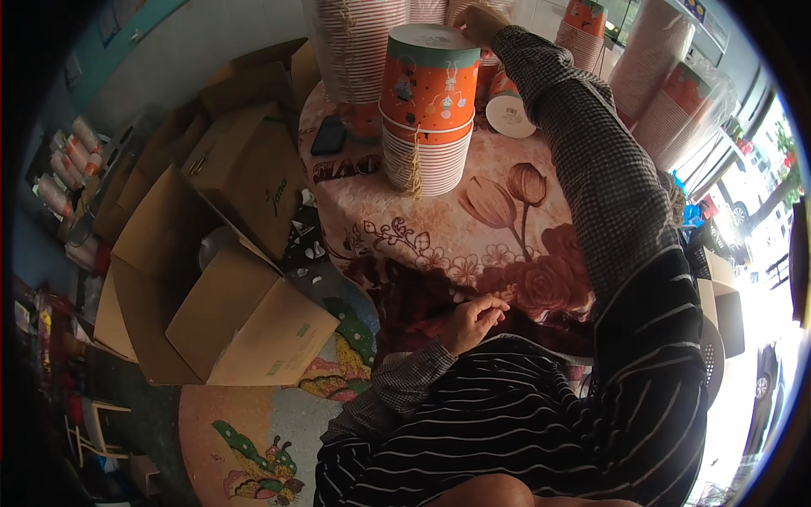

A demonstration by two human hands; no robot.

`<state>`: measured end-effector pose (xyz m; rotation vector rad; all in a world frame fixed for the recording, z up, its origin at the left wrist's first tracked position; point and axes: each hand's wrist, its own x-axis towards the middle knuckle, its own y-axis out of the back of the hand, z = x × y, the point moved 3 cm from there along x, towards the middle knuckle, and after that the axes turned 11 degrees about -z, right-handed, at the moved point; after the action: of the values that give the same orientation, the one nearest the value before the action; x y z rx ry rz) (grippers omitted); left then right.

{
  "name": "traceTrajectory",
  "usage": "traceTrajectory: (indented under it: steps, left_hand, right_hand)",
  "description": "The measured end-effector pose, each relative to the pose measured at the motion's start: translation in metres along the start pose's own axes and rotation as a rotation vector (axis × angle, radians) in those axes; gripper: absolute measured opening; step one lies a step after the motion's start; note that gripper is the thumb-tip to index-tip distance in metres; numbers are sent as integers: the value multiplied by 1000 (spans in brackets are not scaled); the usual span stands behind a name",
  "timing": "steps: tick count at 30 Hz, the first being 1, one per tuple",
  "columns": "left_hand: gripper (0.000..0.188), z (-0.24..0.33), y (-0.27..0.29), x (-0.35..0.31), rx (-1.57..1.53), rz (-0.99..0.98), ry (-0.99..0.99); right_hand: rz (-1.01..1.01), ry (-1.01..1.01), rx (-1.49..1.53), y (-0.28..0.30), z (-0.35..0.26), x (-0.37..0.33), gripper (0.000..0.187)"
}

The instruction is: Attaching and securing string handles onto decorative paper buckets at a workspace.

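Note:
A stack of orange-and-green paper buckets stands upside down on the table, with a straw-coloured tie hanging down its front. Beyond it my right hand stretches to the far side, close to more stacked buckets; its fingers are partly hidden, and I cannot make out a grip. My left hand rests at the near table edge by my lap, fingers loosely bent and slightly apart, holding nothing. Under my right forearm, an orange bucket lies on its side, its pale round base facing me.
A flowered cloth covers the table. Bagged bucket stacks rise at the back left, and others at the right. A dark phone lies near the left edge. Open cardboard boxes crowd the floor at left.

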<state>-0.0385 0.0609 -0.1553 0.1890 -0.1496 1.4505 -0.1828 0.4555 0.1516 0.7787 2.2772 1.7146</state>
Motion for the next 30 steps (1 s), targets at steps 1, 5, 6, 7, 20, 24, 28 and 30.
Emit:
traceTrajectory:
  steps: [1,5,6,7,20,24,28,30]
  left_hand:
    - [13,3,0,-4,7,9,-1]
    - [13,2,-6,4,-22,-31,3]
    - [13,-2,-4,4,-24,-28,16]
    - [13,7,-14,11,-22,-79,-17]
    - [15,9,-23,16,-3,-152,-10]
    - [15,2,-14,15,15,-116,20]
    - [15,-16,5,-1,57,-49,75]
    - [16,-14,-5,5,74,-76,80]
  right_hand:
    - [2,11,2,4,-24,-14,24]
    - [175,208,-240,16,-21,-36,22]
    - [252,352,-269,4,-18,-31,21]
    - [366,463,-355,16,39,-32,20]
    - [418,549,-439,25,131,44,15]
    - [211,194,-482,11,69,14,21]
    - [16,-125,291,-3,-50,-51,29]
    - [123,-175,436,30,-26,-89,31]
